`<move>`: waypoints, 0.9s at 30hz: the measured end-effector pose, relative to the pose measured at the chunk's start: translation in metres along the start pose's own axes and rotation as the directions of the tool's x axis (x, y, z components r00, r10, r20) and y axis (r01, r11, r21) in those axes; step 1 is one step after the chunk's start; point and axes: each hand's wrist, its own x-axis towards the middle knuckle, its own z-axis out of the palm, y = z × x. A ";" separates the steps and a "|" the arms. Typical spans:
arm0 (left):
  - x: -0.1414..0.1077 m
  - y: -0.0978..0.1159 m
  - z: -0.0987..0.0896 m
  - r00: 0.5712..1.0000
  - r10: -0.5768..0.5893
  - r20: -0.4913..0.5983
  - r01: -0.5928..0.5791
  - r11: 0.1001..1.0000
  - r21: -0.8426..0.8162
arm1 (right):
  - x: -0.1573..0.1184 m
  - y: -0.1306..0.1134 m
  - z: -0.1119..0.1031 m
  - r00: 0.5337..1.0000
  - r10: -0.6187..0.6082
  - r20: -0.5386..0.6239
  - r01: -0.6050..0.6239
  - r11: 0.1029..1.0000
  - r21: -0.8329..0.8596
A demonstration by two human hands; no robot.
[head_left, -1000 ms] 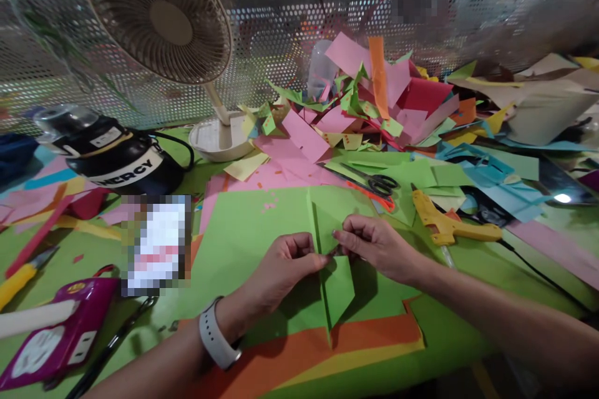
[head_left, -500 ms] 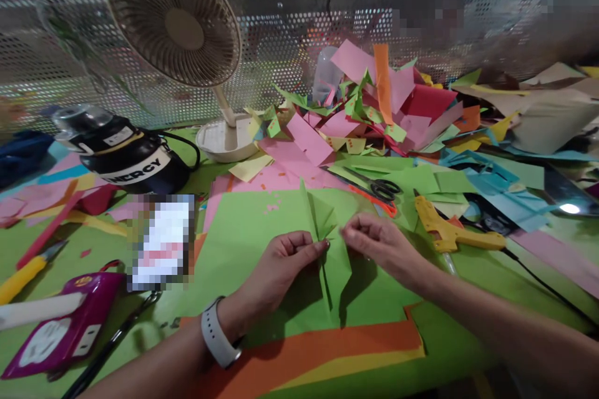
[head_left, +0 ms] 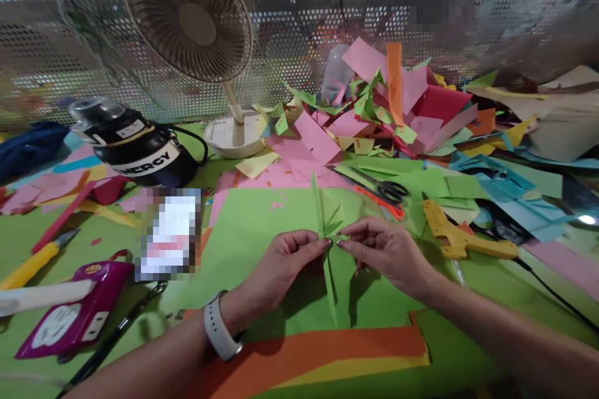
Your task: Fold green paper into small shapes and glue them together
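Note:
A piece of folded green paper (head_left: 340,274) stands up with pleats fanned near its upper part. My left hand (head_left: 292,262) pinches its middle fold between thumb and forefinger. On the other side, the thumb and forefinger of my right hand (head_left: 390,252) close on the same paper, fingertips almost meeting those of the left. Underneath lies a flat green sheet (head_left: 262,215) on top of orange paper (head_left: 355,343) and other coloured sheets. The far side of the folded piece is partly hidden by my fingers.
Black scissors (head_left: 392,190) and a yellow glue gun (head_left: 456,234) lie to the right. Paper scraps (head_left: 322,137) pile up behind. A fan (head_left: 198,24), a black bottle (head_left: 150,159), a phone (head_left: 171,234), a purple device (head_left: 77,312) and a yellow-handled cutter (head_left: 35,265) are leftward.
My right hand has moved left, from just beside the folded paper to pinching it. My left hand keeps its hold. The whole view has shifted slightly.

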 end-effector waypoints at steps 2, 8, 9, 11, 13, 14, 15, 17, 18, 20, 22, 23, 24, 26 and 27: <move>0.000 0.000 0.000 1.000 0.016 -0.023 -0.016 1.000 0.003 | 0.000 0.000 -0.001 0.999 0.004 -0.038 -0.004 1.000 -0.007; 0.001 -0.001 -0.001 0.999 0.028 -0.043 -0.026 0.999 0.047 | 0.000 -0.001 0.000 0.999 0.006 -0.048 -0.008 0.999 -0.041; 0.001 -0.001 -0.001 0.999 0.026 -0.043 -0.024 0.999 0.045 | 0.000 0.000 0.001 0.998 -0.008 -0.057 0.006 0.999 -0.042; 0.000 -0.001 -0.001 0.999 0.020 -0.045 -0.019 0.999 0.034 | -0.001 0.001 0.002 0.997 -0.046 -0.063 0.041 0.997 -0.067; 0.000 0.000 -0.001 0.999 0.015 -0.042 -0.014 1.000 0.013 | -0.002 0.002 0.001 0.991 -0.118 -0.057 0.108 0.983 -0.149; 0.000 0.000 -0.001 0.999 0.011 -0.039 -0.011 1.000 0.002 | -0.003 0.002 0.000 0.984 -0.171 -0.047 0.157 0.965 -0.208; -0.001 0.000 0.000 0.999 0.007 -0.037 -0.008 1.000 -0.007 | -0.003 0.002 0.000 0.973 -0.229 -0.030 0.213 0.940 -0.266; -0.002 0.001 0.000 0.999 -0.002 -0.036 0.002 1.000 -0.021 | -0.004 0.000 -0.002 0.941 -0.338 0.013 0.322 0.884 -0.340; -0.002 0.001 0.000 0.999 -0.008 -0.033 0.007 1.000 -0.023 | -0.004 0.000 -0.003 0.926 -0.376 0.035 0.364 0.863 -0.349; -0.002 0.001 0.000 1.000 -0.009 -0.030 0.008 1.000 -0.019 | -0.003 -0.002 -0.005 0.907 -0.414 0.078 0.415 0.845 -0.337; -0.002 0.002 0.000 1.000 -0.001 -0.029 0.000 1.000 -0.012 | -0.001 -0.004 -0.007 0.905 -0.408 0.124 0.425 0.850 -0.311; -0.003 0.002 0.000 1.000 0.004 -0.031 -0.004 1.000 -0.010 | 0.000 -0.005 -0.008 0.908 -0.393 0.147 0.420 0.859 -0.294; -0.003 0.002 0.000 0.999 0.007 -0.032 -0.007 1.000 -0.010 | 0.000 -0.005 -0.009 0.912 -0.376 0.166 0.409 0.871 -0.273; -0.003 0.002 -0.001 0.999 0.006 -0.034 -0.006 1.000 -0.014 | 0.002 -0.006 -0.010 0.919 -0.343 0.195 0.383 0.895 -0.229; -0.003 0.002 -0.001 0.999 0.003 -0.032 -0.004 1.000 -0.019 | 0.002 -0.006 -0.011 0.921 -0.331 0.207 0.372 0.904 -0.210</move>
